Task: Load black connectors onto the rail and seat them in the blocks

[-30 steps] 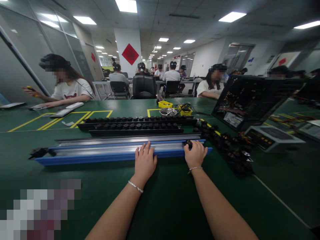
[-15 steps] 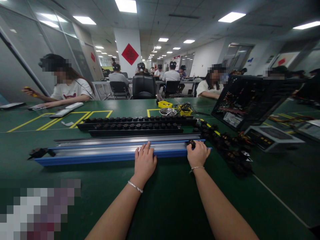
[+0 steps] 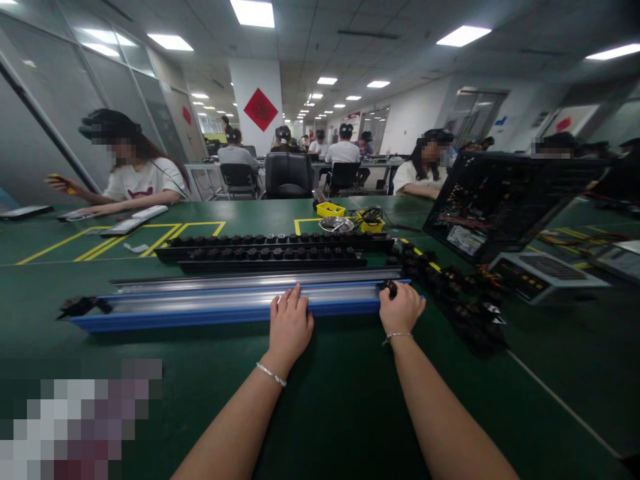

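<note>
A long blue-edged metal channel [image 3: 195,316] with a silvery inside lies across the green table in front of me. My left hand [image 3: 290,325] rests on its near side, fingers stretched out over the rim and holding nothing. At the channel's right end my right hand [image 3: 401,308] grips a small black socket-like module [image 3: 387,289], mostly hidden by the fingers. Another black piece [image 3: 79,307] sits at the channel's left end. Right behind lies a second, dark-edged metal channel [image 3: 250,279].
Two black strips [image 3: 270,255] carrying rows of round black modules lie farther back. Loose black modules [image 3: 465,303] are heaped at the right, near a power supply [image 3: 545,277] and an open computer case [image 3: 480,207]. A metal bowl [image 3: 336,225] and yellow bins [image 3: 330,210] stand behind. Co-workers sit across.
My right hand has shifted slightly to the right along the channel, with the black module in its fingers. My left hand has stayed in place.
</note>
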Demonstrator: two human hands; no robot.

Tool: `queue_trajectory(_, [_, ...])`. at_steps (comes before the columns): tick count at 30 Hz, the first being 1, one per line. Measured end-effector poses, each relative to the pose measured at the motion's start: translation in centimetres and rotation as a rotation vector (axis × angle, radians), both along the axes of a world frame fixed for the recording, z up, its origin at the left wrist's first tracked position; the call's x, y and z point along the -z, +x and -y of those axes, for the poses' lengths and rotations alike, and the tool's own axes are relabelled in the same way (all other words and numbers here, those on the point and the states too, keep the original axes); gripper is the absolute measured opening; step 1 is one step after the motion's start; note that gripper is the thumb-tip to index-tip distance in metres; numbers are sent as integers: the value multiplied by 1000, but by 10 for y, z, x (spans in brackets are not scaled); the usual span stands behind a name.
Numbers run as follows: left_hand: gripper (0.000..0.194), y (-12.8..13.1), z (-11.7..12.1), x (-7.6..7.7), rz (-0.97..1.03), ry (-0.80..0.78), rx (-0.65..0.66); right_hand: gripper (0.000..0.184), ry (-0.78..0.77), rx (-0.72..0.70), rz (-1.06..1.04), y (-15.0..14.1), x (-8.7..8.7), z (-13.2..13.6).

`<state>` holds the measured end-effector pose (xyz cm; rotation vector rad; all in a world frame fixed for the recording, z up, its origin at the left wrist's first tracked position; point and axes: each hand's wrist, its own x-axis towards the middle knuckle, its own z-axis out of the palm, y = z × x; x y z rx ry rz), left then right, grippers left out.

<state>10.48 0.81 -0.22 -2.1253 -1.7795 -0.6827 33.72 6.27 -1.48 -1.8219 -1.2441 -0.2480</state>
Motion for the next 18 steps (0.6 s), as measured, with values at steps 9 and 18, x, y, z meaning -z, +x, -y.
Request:
queue_trajectory(9, [27, -1, 0, 0, -14, -4, -2, 31, 29, 32, -5, 7, 1, -2])
queue_trajectory(18, [28, -1, -1, 1, -4, -10, 3, 30, 20, 19, 6, 13, 0, -3])
